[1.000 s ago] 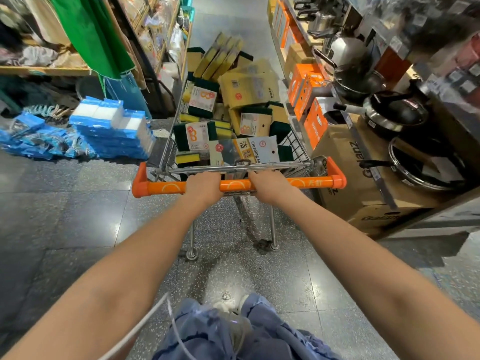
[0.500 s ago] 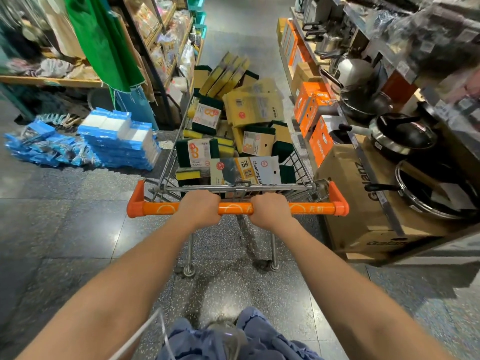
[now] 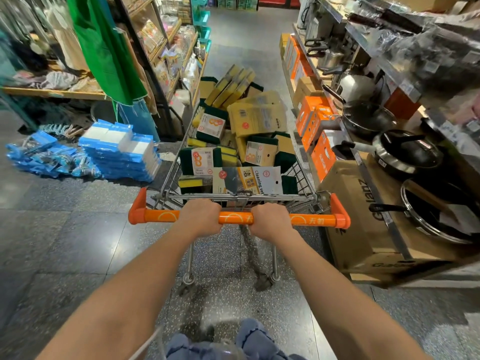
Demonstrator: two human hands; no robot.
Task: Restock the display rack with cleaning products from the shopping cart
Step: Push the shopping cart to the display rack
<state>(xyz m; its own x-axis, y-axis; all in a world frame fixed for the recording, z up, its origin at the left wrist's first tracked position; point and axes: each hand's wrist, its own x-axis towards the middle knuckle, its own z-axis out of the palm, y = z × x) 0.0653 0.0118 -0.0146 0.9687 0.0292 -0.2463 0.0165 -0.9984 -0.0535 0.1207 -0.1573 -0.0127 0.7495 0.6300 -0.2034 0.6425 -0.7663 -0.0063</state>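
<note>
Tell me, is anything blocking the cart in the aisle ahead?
Nothing visible does. Both hands, left and right, grip the orange handle, and the floor ahead of the cart looks open. The blue packs lie off to the left, the orange boxes to the right.

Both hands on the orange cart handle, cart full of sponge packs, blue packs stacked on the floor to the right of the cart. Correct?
One thing is off: the blue packs lie on the floor to the left of the cart, not the right, as the head view shows. The rest holds: the left hand and right hand both grip the orange handle, and the cart is full of sponge packs.
</note>
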